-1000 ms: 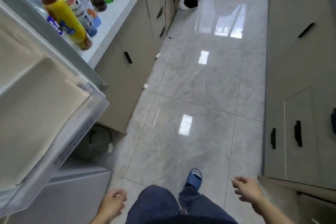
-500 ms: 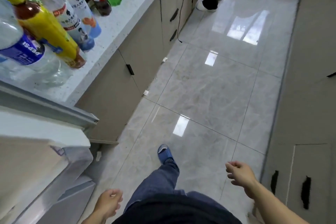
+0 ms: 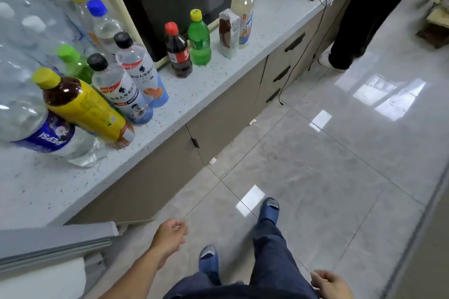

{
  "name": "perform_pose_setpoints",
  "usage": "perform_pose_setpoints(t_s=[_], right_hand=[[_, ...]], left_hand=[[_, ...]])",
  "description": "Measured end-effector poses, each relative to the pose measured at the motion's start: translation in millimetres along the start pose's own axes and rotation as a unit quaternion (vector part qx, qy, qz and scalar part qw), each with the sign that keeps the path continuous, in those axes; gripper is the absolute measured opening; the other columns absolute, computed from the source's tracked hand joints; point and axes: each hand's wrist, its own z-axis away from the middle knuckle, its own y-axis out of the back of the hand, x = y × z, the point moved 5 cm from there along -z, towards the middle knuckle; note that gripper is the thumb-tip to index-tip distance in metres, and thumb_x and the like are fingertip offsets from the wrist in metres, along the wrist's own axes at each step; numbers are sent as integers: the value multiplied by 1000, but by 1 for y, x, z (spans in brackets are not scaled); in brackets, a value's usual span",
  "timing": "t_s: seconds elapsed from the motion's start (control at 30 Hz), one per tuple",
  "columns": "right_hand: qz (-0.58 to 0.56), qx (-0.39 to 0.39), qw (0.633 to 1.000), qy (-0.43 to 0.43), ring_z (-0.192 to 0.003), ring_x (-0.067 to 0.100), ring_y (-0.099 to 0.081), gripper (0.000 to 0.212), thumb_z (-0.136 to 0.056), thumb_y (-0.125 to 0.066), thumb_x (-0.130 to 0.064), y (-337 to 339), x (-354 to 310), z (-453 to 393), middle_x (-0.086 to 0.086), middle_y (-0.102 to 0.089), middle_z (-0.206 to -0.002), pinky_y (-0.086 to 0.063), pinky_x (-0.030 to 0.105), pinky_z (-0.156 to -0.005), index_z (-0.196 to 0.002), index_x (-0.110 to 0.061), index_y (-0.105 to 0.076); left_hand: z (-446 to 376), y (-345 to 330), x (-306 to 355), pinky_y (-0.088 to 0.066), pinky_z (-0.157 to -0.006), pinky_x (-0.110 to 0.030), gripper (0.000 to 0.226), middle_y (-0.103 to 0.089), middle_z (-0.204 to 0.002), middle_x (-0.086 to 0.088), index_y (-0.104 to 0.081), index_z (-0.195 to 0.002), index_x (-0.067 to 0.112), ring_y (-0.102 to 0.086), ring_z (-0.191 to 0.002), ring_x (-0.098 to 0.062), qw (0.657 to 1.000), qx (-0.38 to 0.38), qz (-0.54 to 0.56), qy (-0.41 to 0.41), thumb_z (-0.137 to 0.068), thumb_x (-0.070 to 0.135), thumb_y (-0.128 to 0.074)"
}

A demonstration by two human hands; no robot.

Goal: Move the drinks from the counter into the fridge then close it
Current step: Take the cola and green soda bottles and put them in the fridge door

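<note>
Both hands empty, loosely curled: left hand [image 3: 170, 235], right hand [image 3: 331, 285] | view swung from fridge to desk [image 3: 73, 182] | drinks [image 3: 178, 52] next.

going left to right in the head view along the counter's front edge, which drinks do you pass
pepsi bottle → yellow-label tea bottle → cola bottle → green soda bottle → carton

Drinks: all upright on the counter [image 3: 209, 94], well above and ahead of your empty left hand [image 3: 170, 235] | nearest it: Pepsi bottle [image 3: 43, 128], clear, blue label; yellow-labelled tea bottle [image 3: 85, 107] touching it | farther along: cola bottle [image 3: 178, 52], red cap; green soda bottle [image 3: 199, 41] just beside it | fridge [image 3: 56, 243]: grey top edge just beside your left hand.
</note>
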Motion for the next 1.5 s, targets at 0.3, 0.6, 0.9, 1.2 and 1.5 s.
perform_pose_setpoints(t_s=[0.3, 0.6, 0.9, 1.2, 1.5], right_hand=[[72, -61, 995, 25, -53, 22, -54, 19, -90, -69, -13, 60, -160, -125, 12, -63, -60, -43, 27, -54, -80, 4, -67], [132, -159, 968, 141, -60, 22, -54, 15, -94, -62, -18, 17, -343, -162, 7, -62, -70, -45, 30, -57, -85, -7, -67], [116, -257, 911, 302, -76, 17, -64, 9, -94, -64, -22, -86, -503, -69, 5, -68, -89, -54, 32, -68, -98, -15, -68], [90, -240, 821, 511, -92, 6, -62, 33, -89, -69, -33, -164, -607, 50, -15, -60, -103, -52, 22, -74, -120, -33, -56], [58, -167, 813, 556, -138, 18, -40, 85, -84, -74, -29, -208, -655, 62, 0, -38, -154, -37, 40, -114, -153, -18, -25]], left_hand=[[10, -33, 66, -46, -59, -29, 21, -72, -84, -5, -67, -100, 17, -58, -65, -19, 994, 70, 70, 55, -94, 35, -60], [36, -53, 141, -55, -72, -33, 14, -73, -95, -6, -64, -104, 19, -68, -81, -21, 969, 146, 190, 53, -98, 29, -57], [18, -10, 257, -56, -67, -22, 13, -73, -96, 1, -65, -106, 28, -69, -85, -16, 949, 167, 242, -112, -96, 35, -60], [-12, 67, 374, -54, -83, -27, 52, -60, -122, 10, -47, -136, 30, -64, -104, -8, 908, 220, 256, -247, -89, 27, -69], [-67, 95, 419, -41, -109, -28, 99, -47, -143, 14, -20, -152, 29, -52, -124, 4, 895, 201, 273, -290, -71, 30, -77]])
